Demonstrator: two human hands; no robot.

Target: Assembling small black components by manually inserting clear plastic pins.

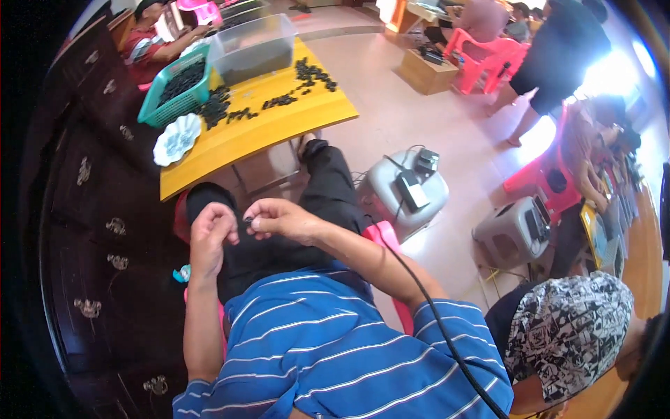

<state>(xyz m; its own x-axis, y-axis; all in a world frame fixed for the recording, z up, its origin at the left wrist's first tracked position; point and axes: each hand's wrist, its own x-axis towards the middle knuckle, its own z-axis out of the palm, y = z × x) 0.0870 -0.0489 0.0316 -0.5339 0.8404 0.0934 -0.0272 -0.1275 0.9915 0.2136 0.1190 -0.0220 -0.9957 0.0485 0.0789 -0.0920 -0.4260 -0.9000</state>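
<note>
Above my lap, my right hand (285, 222) pinches a small black piece (248, 221) between thumb and fingertips; its exact kind is too small to tell. Close beside it, to the left, my left hand (212, 232) is closed, with curled fingers and the thumb against them. Whatever it may hold is hidden. A small gap separates the two hands. Past my knees, a yellow table (279, 129) carries scattered black pieces (279, 102) that look similar in colour and size.
On the table stand a teal basket (148, 105) of black pieces, a clear plastic bin (255, 45) and a pale scalloped dish (176, 140). Dark drawers (91, 209) line my left. A grey stool (426, 185) with adapters is at right. A cable (447, 328) crosses my right arm. Other people sit nearby.
</note>
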